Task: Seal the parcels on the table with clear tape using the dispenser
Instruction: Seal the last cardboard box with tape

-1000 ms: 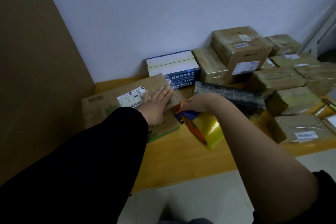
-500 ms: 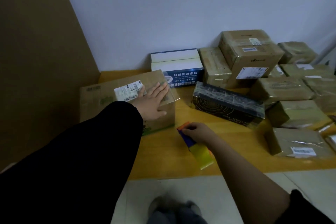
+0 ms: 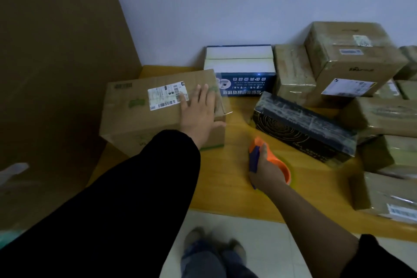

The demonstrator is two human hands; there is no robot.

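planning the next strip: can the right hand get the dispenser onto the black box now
Probably yes: the right hand, gripping the tape dispenser, is close beside the black box, with only bare tabletop between them.

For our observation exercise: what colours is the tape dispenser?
The tape dispenser is orange and blue; head view.
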